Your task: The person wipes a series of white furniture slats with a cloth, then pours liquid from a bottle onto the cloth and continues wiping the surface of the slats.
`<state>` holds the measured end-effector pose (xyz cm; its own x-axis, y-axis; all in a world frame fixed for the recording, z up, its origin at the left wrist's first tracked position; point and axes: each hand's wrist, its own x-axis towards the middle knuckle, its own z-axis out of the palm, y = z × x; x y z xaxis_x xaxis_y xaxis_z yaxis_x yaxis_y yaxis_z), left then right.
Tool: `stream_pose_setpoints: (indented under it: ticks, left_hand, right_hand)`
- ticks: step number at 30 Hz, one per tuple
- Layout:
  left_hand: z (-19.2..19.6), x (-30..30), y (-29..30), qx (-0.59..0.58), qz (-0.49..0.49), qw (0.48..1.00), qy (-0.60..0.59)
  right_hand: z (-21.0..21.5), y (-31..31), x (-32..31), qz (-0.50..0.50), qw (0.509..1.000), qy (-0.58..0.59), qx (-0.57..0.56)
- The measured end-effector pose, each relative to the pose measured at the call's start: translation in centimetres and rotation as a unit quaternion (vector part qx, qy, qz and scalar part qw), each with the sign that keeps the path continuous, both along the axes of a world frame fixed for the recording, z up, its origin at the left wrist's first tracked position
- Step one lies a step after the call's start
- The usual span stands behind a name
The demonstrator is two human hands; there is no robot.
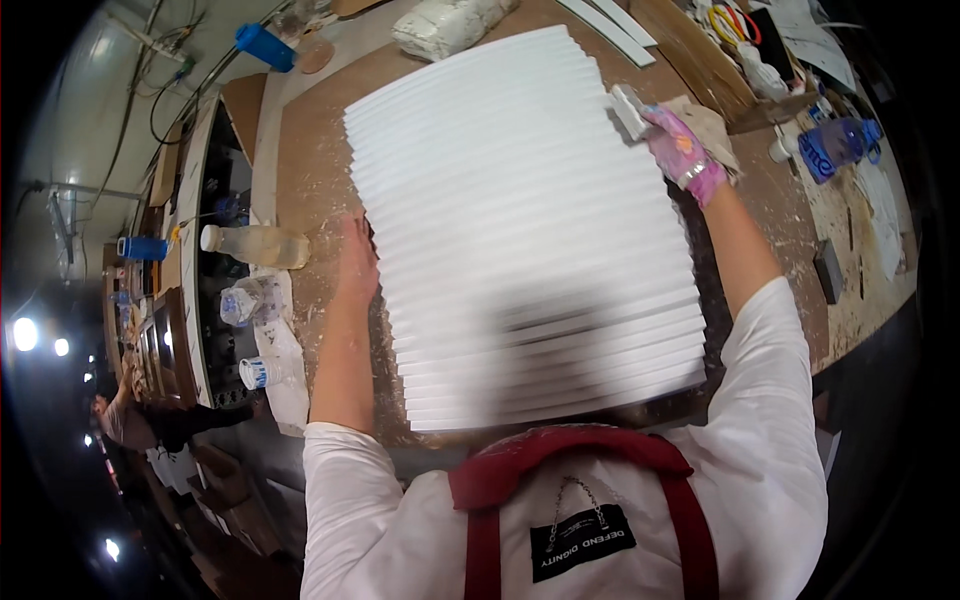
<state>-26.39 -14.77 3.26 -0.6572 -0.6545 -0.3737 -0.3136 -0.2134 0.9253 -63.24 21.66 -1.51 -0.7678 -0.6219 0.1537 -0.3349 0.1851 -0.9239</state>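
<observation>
Head view showed a white ribbed panel (525, 230) lying flat on the dusty workbench (310, 150). Your gloved right hand (680, 150) gripped a white block (630, 108) at its far edge; your left hand (355, 265), open, steadied the near side. Sanding seemed underway, its extent unclear.

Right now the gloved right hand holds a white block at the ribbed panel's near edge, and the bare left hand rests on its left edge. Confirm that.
Not quite. The right hand holds the white block at the far right edge of the ribbed panel, not the near edge. The left hand does rest on its left edge. The head view shows it.
</observation>
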Motion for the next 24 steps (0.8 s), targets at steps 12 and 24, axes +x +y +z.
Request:
stream_pose_setpoints:
  ticks: [12,24]
  left_hand:
    - [1.9,6.2,0.4,-0.100,0.181,0.978,0.028]
    - [-4.1,25.2,8.8,-0.244,0.153,0.958,0.009]
  right_hand:
    - [6.2,-1.0,4.8,-0.116,0.978,-0.149,-0.089]
    - [10.1,-18.4,29.3,0.349,0.931,-0.093,0.053]
